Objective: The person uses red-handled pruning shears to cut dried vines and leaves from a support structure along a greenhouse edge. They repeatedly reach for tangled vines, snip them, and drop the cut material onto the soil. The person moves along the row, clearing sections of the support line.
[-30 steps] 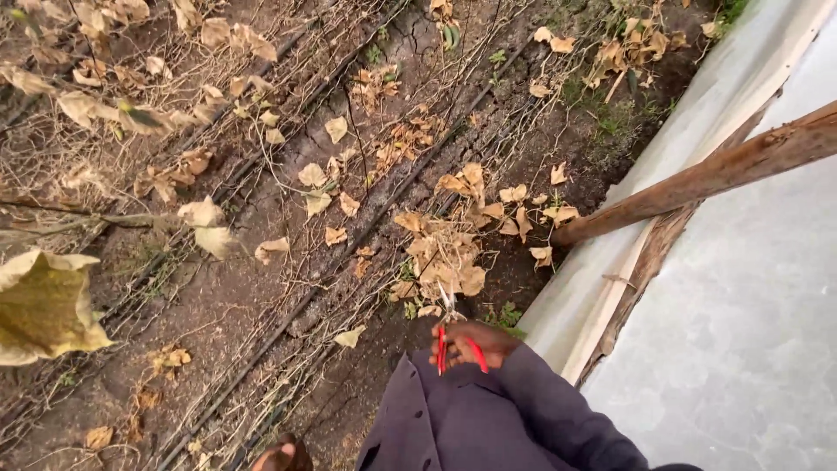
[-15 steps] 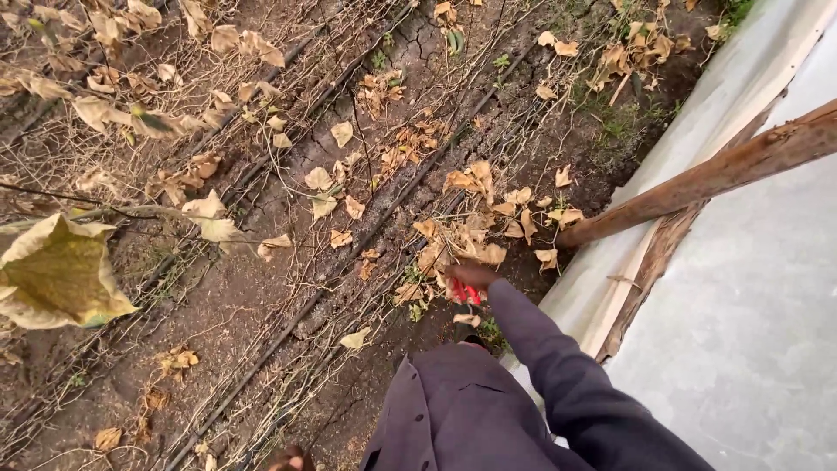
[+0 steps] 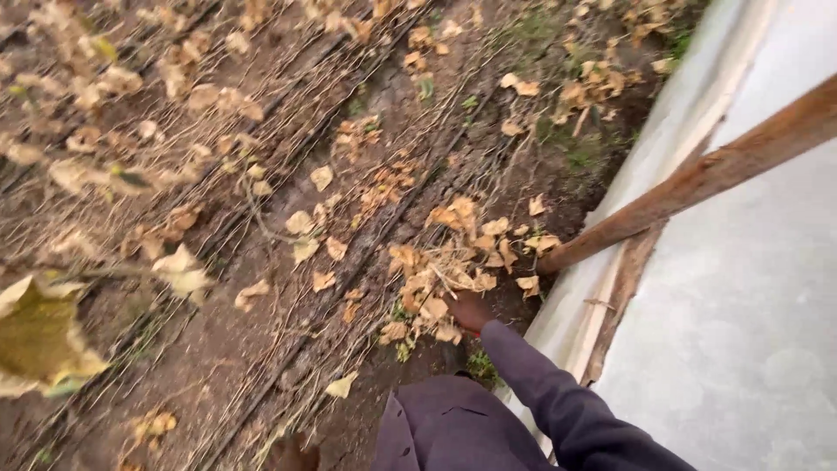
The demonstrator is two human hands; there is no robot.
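Nearest to us, at the bottom edge, hangs our dark purple jacket (image 3: 445,432), and from it the right sleeve (image 3: 558,397) stretches forward and down toward the soil. At the end of it our right hand (image 3: 471,310) is pushed into a clump of dry yellow-brown leaves (image 3: 449,262) and brittle vine stems lying on the bare earth. The fingers are buried among the leaves, so we cannot tell how far the hand is open or whether it has anything in its grasp. Our left hand is out of view.

As for progress, we judge the work to be barely begun here: the clump under the hand lies whole and in place, close to the foot of a slanted wooden pole (image 3: 697,179) that rises to the right along the pale plastic sheeting (image 3: 750,349).

Farther out, dark drip lines (image 3: 349,262) run diagonally across the bed, with withered leaves strewn all along them, none gathered into heaps. A large blurred yellow leaf (image 3: 35,336) hangs close to the camera at left. At the far edge a few green weeds (image 3: 575,153) show.
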